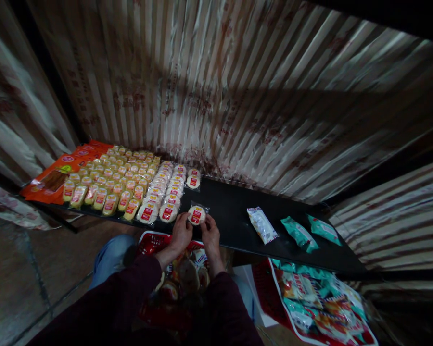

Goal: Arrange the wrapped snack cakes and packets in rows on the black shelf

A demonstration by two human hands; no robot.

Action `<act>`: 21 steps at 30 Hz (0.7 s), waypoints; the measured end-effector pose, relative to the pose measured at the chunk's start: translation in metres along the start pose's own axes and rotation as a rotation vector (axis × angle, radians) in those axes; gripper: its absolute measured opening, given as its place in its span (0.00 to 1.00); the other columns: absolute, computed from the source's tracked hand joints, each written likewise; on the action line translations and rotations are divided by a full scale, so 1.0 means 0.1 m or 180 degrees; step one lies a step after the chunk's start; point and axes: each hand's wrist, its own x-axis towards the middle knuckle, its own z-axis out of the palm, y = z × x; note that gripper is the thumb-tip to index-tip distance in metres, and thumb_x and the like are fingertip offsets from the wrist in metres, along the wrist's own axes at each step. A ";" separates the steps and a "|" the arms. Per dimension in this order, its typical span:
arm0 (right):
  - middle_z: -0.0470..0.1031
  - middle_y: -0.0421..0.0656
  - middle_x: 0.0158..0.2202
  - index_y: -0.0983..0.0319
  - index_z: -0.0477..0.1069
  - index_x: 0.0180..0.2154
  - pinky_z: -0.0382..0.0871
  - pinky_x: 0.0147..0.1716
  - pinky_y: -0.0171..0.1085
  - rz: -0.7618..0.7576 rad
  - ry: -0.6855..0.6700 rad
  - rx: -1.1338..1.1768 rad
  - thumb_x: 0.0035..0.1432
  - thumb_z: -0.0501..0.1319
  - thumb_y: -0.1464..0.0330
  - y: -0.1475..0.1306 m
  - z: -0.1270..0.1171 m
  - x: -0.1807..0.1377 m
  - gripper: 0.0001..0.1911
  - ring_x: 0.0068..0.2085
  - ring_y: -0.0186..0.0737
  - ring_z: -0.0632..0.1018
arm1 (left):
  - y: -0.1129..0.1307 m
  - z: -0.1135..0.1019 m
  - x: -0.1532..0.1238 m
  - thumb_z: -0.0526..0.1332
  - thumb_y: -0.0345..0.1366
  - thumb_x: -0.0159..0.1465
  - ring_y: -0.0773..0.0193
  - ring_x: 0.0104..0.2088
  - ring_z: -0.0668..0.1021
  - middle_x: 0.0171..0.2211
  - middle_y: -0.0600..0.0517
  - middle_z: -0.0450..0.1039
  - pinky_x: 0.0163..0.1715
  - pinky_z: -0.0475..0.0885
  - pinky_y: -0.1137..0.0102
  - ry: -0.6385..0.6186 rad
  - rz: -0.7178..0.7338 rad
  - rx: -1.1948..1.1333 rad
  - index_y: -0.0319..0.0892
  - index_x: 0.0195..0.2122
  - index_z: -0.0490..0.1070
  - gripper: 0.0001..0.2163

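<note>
Between my two hands is a round white wrapped cake [197,215] with a red label, at the front edge of the black shelf [227,202]. My left hand [182,231] pinches its left side, and my right hand [210,234] has its fingers closed on the right side. Just left of it are overlapping rows of the same round cakes [168,212]. Farther left stand several rows of small yellow wrapped cakes [110,204]. Two more round cakes [193,181] lie at the back of the shelf, behind the held one.
Orange packets [45,187] lie at the shelf's left end. A white packet [261,225] and two teal packets [299,234] rest on the right. Below are a red basket [147,236] of packaged food and another red basket [267,283] full of packets. A striped curtain [216,96] hangs behind.
</note>
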 end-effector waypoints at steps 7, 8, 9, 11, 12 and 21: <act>0.79 0.46 0.37 0.62 0.70 0.46 0.71 0.41 0.41 -0.0142 0.0155 -0.0262 0.50 0.57 0.61 0.00 0.17 0.32 0.21 0.38 0.42 0.79 | 0.02 0.09 0.25 0.53 0.22 0.54 0.55 0.55 0.69 0.52 0.40 0.68 0.58 0.61 0.59 0.0040 -0.0063 0.0101 0.37 0.46 0.70 0.18; 0.79 0.46 0.38 0.62 0.71 0.45 0.71 0.41 0.41 -0.0147 0.0164 -0.0245 0.50 0.57 0.62 0.01 0.19 0.35 0.20 0.38 0.42 0.79 | 0.03 0.10 0.28 0.54 0.23 0.54 0.54 0.56 0.68 0.53 0.41 0.67 0.59 0.60 0.58 0.0039 -0.0075 0.0089 0.37 0.46 0.70 0.19; 0.79 0.46 0.38 0.62 0.71 0.44 0.71 0.41 0.41 -0.0148 0.0171 -0.0223 0.49 0.57 0.62 0.02 0.21 0.39 0.20 0.38 0.42 0.79 | 0.04 0.11 0.30 0.54 0.23 0.54 0.54 0.57 0.66 0.54 0.41 0.66 0.59 0.59 0.58 0.0037 -0.0088 0.0078 0.38 0.46 0.70 0.19; 0.79 0.46 0.38 0.62 0.71 0.44 0.71 0.42 0.42 -0.0154 0.0162 -0.0186 0.49 0.57 0.62 0.05 0.25 0.45 0.19 0.38 0.42 0.79 | 0.04 0.12 0.34 0.55 0.24 0.54 0.53 0.59 0.64 0.56 0.41 0.65 0.60 0.58 0.58 0.0011 -0.0096 0.0065 0.38 0.47 0.71 0.19; 0.79 0.46 0.38 0.62 0.71 0.44 0.71 0.42 0.42 -0.0165 0.0142 -0.0172 0.49 0.57 0.62 0.05 0.26 0.47 0.19 0.38 0.42 0.79 | 0.05 0.13 0.36 0.55 0.24 0.54 0.53 0.60 0.63 0.57 0.41 0.64 0.61 0.57 0.59 -0.0009 -0.0090 0.0077 0.38 0.47 0.71 0.19; 0.79 0.47 0.38 0.63 0.71 0.42 0.72 0.41 0.41 -0.0035 0.0179 0.0137 0.47 0.57 0.62 0.17 0.39 0.80 0.20 0.38 0.42 0.79 | 0.10 0.20 0.48 0.54 0.24 0.55 0.50 0.63 0.59 0.60 0.36 0.59 0.63 0.53 0.58 -0.0164 0.0116 0.0347 0.31 0.51 0.68 0.21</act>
